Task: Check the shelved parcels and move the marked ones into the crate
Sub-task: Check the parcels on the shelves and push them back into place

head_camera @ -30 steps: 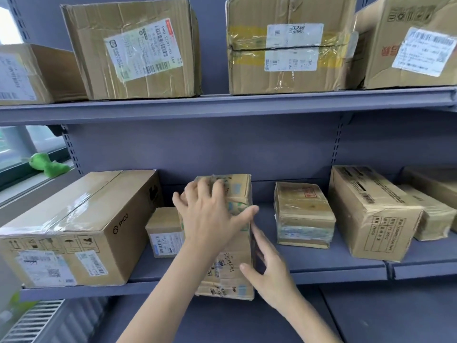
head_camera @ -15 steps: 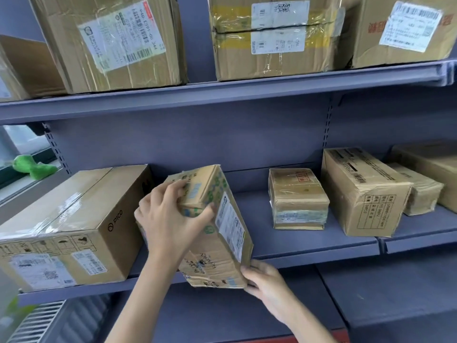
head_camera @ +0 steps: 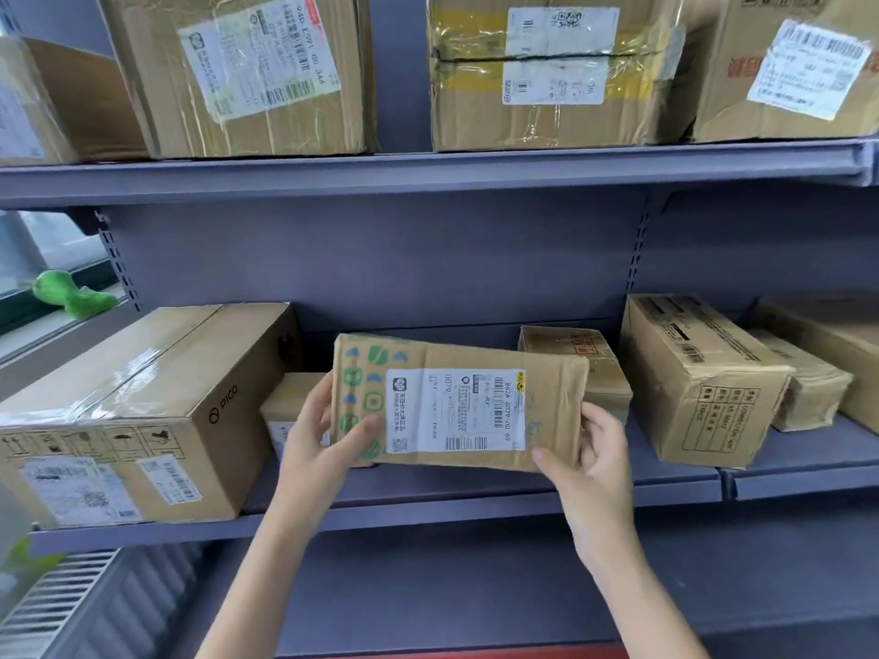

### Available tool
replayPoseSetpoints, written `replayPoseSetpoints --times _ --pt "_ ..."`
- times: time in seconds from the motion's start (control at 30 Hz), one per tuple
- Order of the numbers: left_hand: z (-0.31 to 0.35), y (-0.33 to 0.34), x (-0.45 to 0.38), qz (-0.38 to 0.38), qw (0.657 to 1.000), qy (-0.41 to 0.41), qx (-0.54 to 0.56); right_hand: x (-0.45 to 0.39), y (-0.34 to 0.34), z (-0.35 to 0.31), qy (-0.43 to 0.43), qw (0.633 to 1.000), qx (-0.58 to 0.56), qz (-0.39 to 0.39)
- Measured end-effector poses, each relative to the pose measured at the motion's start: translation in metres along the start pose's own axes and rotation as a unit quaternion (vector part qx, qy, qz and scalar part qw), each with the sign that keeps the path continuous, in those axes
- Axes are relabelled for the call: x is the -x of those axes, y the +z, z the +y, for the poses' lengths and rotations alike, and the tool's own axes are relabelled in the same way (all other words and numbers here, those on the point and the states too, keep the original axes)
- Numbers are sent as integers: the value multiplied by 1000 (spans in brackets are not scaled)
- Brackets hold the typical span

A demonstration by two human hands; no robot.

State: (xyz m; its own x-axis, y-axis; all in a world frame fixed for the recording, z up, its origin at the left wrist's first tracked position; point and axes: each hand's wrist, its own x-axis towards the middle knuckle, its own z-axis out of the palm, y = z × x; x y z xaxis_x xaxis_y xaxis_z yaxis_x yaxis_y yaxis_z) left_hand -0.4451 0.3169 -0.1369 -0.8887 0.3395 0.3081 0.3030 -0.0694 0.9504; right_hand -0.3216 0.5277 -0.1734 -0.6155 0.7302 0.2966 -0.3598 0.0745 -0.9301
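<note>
The long brown cardboard parcel with green printed icons and a white shipping label (head_camera: 456, 404) is held lengthwise in the air just in front of the grey metal middle shelf (head_camera: 428, 513), label towards the camera. The left hand (head_camera: 316, 442) grips its left end, thumb on the front face, and the right hand (head_camera: 587, 461) clasps its right end likewise. Judging by its creased, dented skin and easy two-handed hold, it seems light and slightly soft, best held by its short ends rather than the slick taped faces.
</note>
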Motion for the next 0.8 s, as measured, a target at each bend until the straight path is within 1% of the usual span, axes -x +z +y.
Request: replayPoseSetpoints --times 0.13,0.23,0.4,0.63,0.73,0.8 --pt "-16 12 2 -4 999 -35 -9 -1 -16 -4 -28 998 43 24" --pt "-24 18 3 -15 997 -60 -35 0 -25 -1 -22 996 65 48" --pt "-35 33 1 -17 994 -73 -82 9 -35 8 -21 990 113 82" --pt "-52 59 -5 -44 988 -74 -131 14 -55 17 -11 985 140 105" --pt "-55 70 -11 -49 983 -65 -166 15 -59 19 -20 980 157 118" --pt "-57 75 -13 -57 982 -56 -171 18 -59 20 -27 977 173 121"
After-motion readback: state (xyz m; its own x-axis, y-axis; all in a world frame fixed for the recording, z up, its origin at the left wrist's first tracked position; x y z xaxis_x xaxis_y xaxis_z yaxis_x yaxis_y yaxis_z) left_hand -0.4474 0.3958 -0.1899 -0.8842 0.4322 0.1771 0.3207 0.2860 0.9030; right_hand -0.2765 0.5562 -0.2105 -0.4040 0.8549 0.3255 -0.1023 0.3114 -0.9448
